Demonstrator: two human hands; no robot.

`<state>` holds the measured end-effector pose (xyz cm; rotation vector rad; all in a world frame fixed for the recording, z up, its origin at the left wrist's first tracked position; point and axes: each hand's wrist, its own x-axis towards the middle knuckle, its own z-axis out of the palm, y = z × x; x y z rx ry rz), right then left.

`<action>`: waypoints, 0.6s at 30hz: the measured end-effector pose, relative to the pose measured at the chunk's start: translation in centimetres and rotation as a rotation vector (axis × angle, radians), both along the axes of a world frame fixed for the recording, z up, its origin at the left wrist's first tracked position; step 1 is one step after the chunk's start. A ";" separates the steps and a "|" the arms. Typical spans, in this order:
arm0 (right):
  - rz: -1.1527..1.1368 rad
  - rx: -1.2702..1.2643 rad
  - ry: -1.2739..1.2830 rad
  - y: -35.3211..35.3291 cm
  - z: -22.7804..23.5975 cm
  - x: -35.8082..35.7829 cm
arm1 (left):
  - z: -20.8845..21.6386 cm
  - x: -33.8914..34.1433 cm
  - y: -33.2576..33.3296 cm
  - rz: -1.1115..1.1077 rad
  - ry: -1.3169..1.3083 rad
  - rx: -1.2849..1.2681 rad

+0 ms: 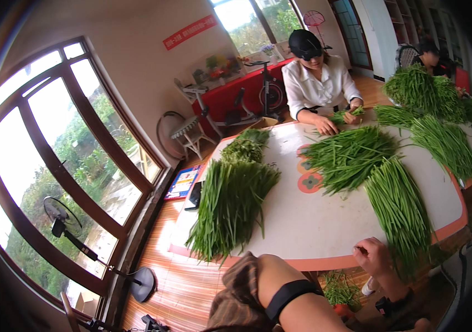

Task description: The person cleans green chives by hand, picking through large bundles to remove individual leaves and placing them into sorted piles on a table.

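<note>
My right hand (374, 257), its fingers curled in, is raised over the near right edge of the table (319, 227). No object shows in it. Just right of it lies a long bundle of green stalks (399, 205), like garlic chives, its near ends hanging over the edge. A dark band (393, 304) circles the wrist. At the lower middle, a bare limb with a black strap (291, 296) crosses in front of the table beside brown plaid cloth (236, 299). My left hand cannot be made out.
A looser heap of stalks (352, 157) lies mid-table, a large bundle (233, 205) at left, a tall pile (421, 94) at far right. A person (319, 83) in white handles stalks opposite. Cut bits (341, 288) lie below the edge. A fan (142, 285) stands left.
</note>
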<state>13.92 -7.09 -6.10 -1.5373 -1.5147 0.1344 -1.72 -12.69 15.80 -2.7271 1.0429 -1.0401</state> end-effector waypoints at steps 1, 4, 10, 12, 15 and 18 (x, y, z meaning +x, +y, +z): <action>-0.002 -0.005 0.017 0.3 0.1 -0.2 | -0.3 -0.1 0.3 0.079 -0.014 0.045; 0.042 0.027 0.029 0.9 -0.8 -0.5 | -1.0 -0.3 0.8 0.113 0.019 0.085; 0.076 0.057 0.045 1.4 -1.2 -0.2 | -1.5 -1.7 2.5 0.200 0.187 0.210; 0.061 0.066 0.039 1.0 -1.4 -0.1 | -1.2 -2.3 3.1 0.161 0.301 0.151; 0.072 0.082 0.042 0.4 -1.6 0.1 | -3.7 -3.7 4.1 0.144 0.646 -0.111; 0.111 -0.012 0.098 0.5 -1.6 0.3 | -11.4 -6.1 7.2 0.345 1.006 -0.526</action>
